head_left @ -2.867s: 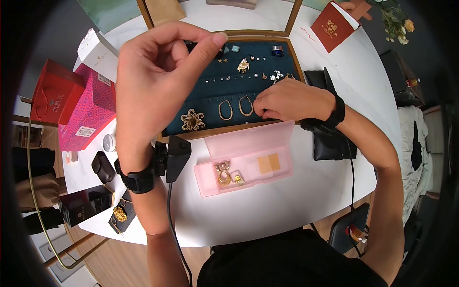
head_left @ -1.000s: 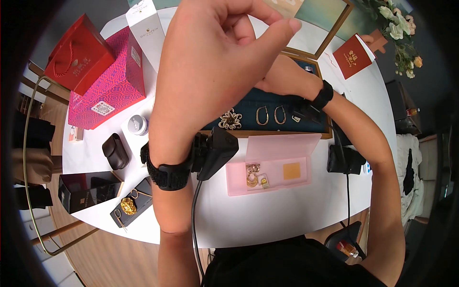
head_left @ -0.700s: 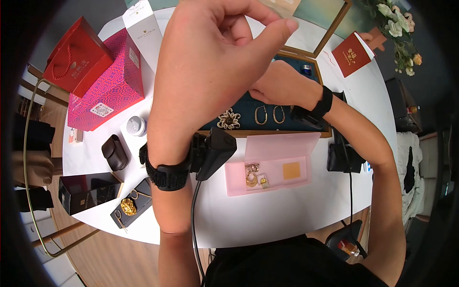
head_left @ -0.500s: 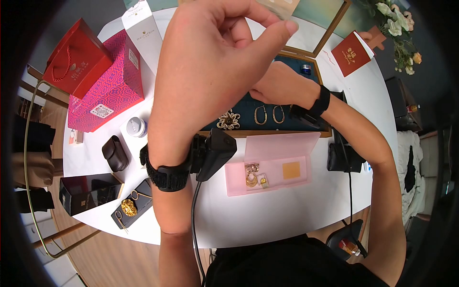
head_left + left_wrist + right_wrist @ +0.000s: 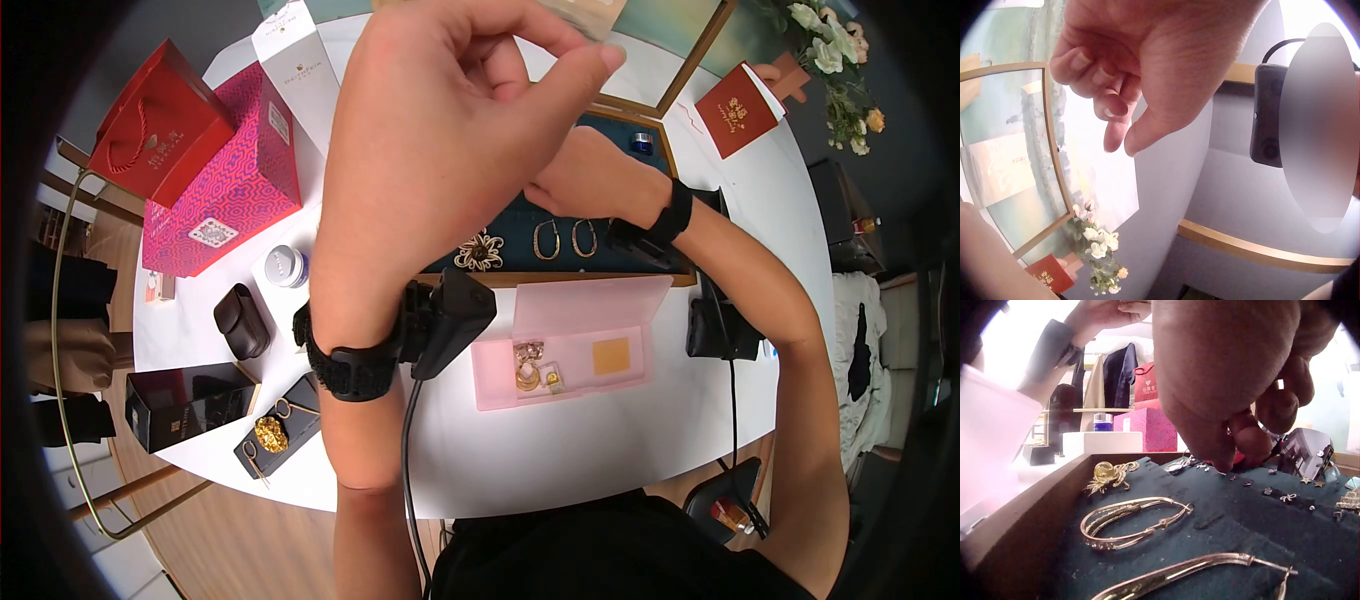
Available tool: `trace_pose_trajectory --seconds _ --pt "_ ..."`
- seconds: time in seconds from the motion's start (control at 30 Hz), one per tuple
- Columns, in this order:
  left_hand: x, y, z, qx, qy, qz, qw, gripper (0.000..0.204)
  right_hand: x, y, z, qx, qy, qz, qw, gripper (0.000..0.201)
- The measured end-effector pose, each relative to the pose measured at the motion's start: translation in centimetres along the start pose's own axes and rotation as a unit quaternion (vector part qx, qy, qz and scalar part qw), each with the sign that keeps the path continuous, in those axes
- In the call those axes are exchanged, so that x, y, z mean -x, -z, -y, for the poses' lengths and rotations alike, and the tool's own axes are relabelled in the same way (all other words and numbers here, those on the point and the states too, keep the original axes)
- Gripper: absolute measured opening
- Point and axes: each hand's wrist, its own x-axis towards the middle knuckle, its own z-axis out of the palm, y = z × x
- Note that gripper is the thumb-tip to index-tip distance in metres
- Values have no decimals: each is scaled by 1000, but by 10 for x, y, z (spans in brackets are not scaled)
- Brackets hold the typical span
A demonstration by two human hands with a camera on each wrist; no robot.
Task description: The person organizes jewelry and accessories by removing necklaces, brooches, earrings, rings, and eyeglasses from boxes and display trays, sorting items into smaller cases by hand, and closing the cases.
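Note:
In the head view my left hand [image 5: 430, 140] is raised above the jewellery tray [image 5: 600, 279], thumb and index fingertips close together. The left wrist view shows the same hand [image 5: 1147, 69] with fingers curled and nothing visible between them. My right hand [image 5: 600, 180] is low over the tray's dark lining, its fingertips hidden behind the left hand. In the right wrist view the right hand [image 5: 1229, 375] points its curled fingers down at small studs; whether they pinch one cannot be told. Hoop earrings [image 5: 1094, 540] and a flower-shaped gold piece [image 5: 480, 252] lie on the lining.
A pink box [image 5: 492, 375] with jewellery stands open in front of the tray. Left are a red bag [image 5: 160, 130], patterned box [image 5: 235, 190], white box [image 5: 300, 70], jar [image 5: 286, 266] and dark pouch [image 5: 242, 322]. A black pouch [image 5: 715, 330] and red booklet [image 5: 738, 112] are right.
The head view has shifted. My right hand has moved from beside the hoops to farther back over the tray. The left hand stays raised in the same pose, now larger and higher in view.

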Motion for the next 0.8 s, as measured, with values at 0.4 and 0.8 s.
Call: trace_pose_trajectory --seconds 0.4,0.8 --pt "0 2 0 -31 -10 -7 999 15 0 27 -5 -27 -56 -36 997 23" --pt "-7 -1 23 -160 -52 -10 986 21 99 91 -35 -120 -306 -182 927 19"
